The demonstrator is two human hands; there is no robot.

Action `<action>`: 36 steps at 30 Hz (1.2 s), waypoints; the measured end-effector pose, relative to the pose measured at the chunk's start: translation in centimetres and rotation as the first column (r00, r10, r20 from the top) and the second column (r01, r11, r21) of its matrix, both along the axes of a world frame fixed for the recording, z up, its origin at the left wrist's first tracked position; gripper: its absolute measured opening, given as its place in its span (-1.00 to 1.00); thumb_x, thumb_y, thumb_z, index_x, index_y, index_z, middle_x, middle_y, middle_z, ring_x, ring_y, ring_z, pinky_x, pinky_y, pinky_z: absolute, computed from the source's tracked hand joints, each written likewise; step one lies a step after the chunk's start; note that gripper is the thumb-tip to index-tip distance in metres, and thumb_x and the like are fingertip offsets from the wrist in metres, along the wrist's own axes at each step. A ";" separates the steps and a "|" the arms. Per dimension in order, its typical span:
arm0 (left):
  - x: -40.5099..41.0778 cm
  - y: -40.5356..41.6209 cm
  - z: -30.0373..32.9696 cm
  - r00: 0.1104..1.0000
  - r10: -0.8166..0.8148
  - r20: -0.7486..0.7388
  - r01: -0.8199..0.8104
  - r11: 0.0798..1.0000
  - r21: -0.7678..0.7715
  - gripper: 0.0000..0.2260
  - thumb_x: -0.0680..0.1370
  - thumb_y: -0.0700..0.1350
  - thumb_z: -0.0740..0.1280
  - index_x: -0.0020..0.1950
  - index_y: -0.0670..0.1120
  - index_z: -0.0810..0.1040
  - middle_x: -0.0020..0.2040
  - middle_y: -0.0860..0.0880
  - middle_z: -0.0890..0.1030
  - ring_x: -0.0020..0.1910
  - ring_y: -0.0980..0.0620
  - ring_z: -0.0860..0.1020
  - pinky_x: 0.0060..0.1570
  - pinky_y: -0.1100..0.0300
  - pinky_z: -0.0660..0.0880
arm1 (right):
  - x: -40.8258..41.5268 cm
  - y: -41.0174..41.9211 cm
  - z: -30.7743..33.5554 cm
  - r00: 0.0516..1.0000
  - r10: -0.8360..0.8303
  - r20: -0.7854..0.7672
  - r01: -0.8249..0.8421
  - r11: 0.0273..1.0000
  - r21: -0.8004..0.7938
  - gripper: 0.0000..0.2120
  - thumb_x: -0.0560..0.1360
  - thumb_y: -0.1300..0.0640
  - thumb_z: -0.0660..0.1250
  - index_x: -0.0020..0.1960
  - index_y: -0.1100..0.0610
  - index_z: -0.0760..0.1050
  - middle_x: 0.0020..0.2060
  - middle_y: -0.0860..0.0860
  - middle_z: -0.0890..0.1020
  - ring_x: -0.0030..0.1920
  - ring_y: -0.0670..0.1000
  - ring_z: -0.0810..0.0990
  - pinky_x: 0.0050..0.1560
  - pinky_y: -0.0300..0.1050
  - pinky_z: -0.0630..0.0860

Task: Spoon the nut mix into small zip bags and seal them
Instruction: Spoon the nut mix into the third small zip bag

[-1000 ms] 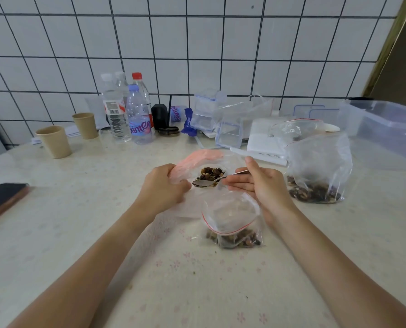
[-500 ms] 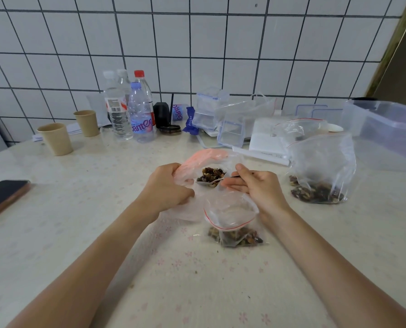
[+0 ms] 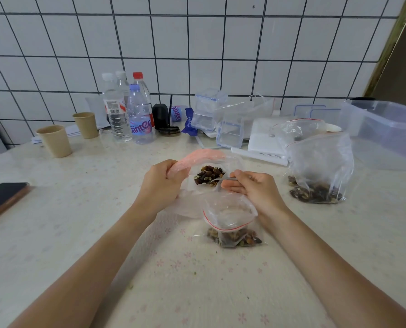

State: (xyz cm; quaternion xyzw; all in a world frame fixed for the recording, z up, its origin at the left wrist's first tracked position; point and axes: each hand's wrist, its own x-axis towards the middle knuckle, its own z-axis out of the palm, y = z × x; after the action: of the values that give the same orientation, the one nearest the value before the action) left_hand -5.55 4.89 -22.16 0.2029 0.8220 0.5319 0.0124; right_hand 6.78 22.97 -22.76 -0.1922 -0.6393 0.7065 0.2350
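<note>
My left hand (image 3: 159, 185) grips the pink-tinted rim of a large plastic bag (image 3: 197, 157) and holds its mouth open; dark nut mix (image 3: 209, 175) shows inside. My right hand (image 3: 254, 188) pinches the handle of a metal spoon (image 3: 220, 179) whose bowl is down in the nut mix. Just in front of that hand stands a small zip bag (image 3: 230, 216) with a red seal line, its mouth open and nuts at its bottom.
A taller zip bag (image 3: 320, 166) holding nuts stands at the right. Water bottles (image 3: 128, 112), two paper cups (image 3: 55, 140), clear boxes (image 3: 211, 110) and a large tub (image 3: 386, 129) line the wall. A phone (image 3: 3, 197) lies at the left edge.
The spoon has gone from hovering at the large bag's mouth down into the nut mix. My left hand keeps the same hold on the bag's rim.
</note>
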 end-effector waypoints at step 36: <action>5.2 -0.6 2.8 0.943 -0.248 -0.223 0.118 0.873 -0.473 -0.61 0.64 0.27 0.21 -0.14 0.06 0.67 -0.32 0.05 0.70 -0.43 0.12 0.64 -0.14 0.06 0.63 | 5.2 4.4 7.1 0.996 0.061 -0.061 -0.051 0.987 0.152 -0.63 0.72 0.04 0.17 -0.13 0.22 0.57 -0.35 0.22 0.68 -0.23 0.34 0.74 -0.23 0.07 0.68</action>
State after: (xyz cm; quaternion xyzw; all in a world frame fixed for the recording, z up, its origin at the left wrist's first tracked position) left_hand -0.30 4.29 -19.35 0.3444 0.8934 0.2885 -0.0049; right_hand 11.95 27.38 -15.67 -0.1327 -0.6878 0.6686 0.2495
